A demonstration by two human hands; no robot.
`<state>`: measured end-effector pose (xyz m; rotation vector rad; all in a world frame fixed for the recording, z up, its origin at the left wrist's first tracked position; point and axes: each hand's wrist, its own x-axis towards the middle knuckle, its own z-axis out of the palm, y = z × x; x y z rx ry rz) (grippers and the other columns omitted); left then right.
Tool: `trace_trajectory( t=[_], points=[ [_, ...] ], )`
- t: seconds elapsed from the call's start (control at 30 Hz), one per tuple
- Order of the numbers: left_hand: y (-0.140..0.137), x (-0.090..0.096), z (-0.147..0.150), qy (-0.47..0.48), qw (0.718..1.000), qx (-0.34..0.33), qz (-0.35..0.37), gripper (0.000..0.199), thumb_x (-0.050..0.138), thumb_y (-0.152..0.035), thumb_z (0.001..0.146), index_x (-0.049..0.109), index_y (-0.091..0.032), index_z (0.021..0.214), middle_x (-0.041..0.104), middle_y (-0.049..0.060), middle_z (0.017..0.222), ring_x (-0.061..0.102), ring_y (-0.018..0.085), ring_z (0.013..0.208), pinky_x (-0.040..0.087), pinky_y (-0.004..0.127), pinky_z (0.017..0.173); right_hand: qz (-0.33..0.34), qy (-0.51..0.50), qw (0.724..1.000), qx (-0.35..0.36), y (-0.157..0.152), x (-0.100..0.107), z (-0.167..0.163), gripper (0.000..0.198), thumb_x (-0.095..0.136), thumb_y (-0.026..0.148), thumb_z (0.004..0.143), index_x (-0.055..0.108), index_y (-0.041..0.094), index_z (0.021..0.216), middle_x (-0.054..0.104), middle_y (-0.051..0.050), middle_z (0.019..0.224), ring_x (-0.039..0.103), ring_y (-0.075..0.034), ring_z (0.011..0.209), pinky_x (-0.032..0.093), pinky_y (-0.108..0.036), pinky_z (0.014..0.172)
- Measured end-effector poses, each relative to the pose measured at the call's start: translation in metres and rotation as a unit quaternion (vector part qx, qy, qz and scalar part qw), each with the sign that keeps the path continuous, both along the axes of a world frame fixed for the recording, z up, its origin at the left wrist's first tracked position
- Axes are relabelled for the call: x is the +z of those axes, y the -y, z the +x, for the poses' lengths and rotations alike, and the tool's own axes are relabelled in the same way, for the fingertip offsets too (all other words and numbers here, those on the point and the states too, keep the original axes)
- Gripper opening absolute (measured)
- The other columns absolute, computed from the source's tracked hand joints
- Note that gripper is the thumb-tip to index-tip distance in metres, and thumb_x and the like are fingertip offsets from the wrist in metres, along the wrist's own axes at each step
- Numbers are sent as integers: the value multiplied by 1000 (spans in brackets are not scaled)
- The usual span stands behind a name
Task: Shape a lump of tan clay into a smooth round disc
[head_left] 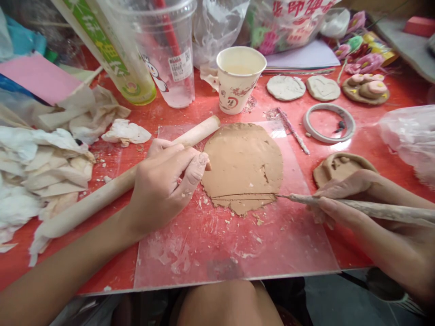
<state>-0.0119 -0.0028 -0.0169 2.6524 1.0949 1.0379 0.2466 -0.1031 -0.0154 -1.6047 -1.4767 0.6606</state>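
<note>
A thin-tipped tool (384, 210) points left at a flat clay slab (243, 158), its long axis running nearly level from side to side.
From the head camera I see the right hand (377, 231) with its fingers pinched around the tool, whose back end slants slightly toward the person and leaves view at the right; the tip sits at the right end of two lines scored crosswise near the slab's near edge. The slab lies on a clear sheet (278, 249) over the red table (117, 267). The left hand (166, 176) is curled over the rolling pin (102, 197), fingers together; I can't tell whether it grips the pin, which lies diagonally, its far end beside the slab's upper left edge. Beyond stands a paper cup (234, 90).
</note>
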Motion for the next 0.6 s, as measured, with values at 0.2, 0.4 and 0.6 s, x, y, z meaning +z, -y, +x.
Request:
trace_trajectory(
  t=[0.2,0.4,0.6],
  points=[
    [-1,0,0,0,1000,3,-22,25,39,-22,94,55,-25,75,53,-6,57,54,12,57,39,33,72,26,65,995,68,0,6,3,9,61,28,80,60,24,73,62,2,62,56,-9,49,38,-20,38],
    [0,1,0,1,1000,3,-15,26,39,-22,93,55,-26,73,54,-5,57,54,13,59,39,34,72,-1,32,999,-7,4,2,0,9,66,30,76,60,23,76,64,3,65,59,-11,51,44,-21,43],
    [0,1,1,1,999,14,-29,27,38,-24,93,56,-27,73,54,-5,57,53,13,57,39,35,73,32,62,997,21,-1,1,-3,6,66,27,76,61,24,76,64,3,69,58,-10,60,44,-20,50]
  ],
)
